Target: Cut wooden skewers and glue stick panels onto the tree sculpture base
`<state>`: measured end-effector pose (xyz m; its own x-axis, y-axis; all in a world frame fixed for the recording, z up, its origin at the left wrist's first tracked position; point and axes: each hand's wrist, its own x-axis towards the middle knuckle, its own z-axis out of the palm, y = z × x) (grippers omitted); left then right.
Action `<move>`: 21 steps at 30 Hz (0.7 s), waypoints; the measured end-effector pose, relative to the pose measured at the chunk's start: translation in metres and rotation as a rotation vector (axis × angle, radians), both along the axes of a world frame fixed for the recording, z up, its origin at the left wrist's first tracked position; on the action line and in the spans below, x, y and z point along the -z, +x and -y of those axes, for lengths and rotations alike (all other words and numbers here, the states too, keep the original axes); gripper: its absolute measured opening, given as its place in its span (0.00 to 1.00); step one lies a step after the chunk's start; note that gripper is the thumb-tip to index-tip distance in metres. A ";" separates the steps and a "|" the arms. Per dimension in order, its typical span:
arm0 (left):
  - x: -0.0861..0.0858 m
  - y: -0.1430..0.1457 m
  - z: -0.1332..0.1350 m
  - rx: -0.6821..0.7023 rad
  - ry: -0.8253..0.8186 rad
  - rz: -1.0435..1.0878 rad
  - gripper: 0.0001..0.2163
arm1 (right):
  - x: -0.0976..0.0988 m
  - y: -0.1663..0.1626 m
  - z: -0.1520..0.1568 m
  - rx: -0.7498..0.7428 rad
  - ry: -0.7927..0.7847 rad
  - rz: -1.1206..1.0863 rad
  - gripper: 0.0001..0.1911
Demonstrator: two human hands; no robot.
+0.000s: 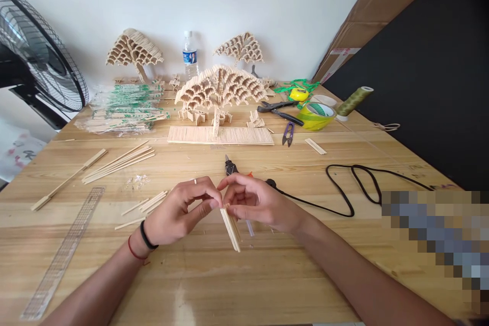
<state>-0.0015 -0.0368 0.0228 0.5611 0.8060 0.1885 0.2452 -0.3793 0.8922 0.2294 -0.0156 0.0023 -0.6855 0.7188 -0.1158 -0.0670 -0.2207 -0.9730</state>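
Observation:
My left hand (183, 211) and my right hand (254, 201) meet above the middle of the wooden table (244, 275). Both pinch the top end of a small bundle of short wooden sticks (232, 226), which slants down toward me. Just beyond my right hand lies a black glue gun (231, 166) with its black cable (344, 188) running right. Short loose sticks (151, 202) lie left of my left hand. A black band and a red cord circle my left wrist.
A stick-built tree model (219, 94) stands on a stick base; two smaller ones stand behind with a water bottle (190, 56). Packed chopsticks (126, 107), long sticks (118, 162), ruler (63, 254), fan (34, 56) left. Pliers (278, 110), snips (288, 133), tape roll (317, 114), thread spool (353, 101) right.

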 end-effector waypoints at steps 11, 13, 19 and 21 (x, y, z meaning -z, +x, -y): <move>0.011 -0.009 -0.015 -0.362 -0.039 -0.253 0.14 | 0.000 0.001 -0.011 0.372 -0.099 -0.197 0.13; 0.012 -0.007 -0.016 -0.322 -0.008 -0.310 0.15 | -0.001 0.001 -0.011 0.383 -0.122 -0.197 0.13; 0.014 -0.005 -0.015 -0.270 -0.075 -0.287 0.23 | 0.000 0.002 -0.012 0.384 -0.150 -0.184 0.13; 0.014 -0.004 -0.015 -0.222 -0.174 -0.136 0.19 | 0.001 0.001 -0.012 0.377 -0.155 -0.185 0.14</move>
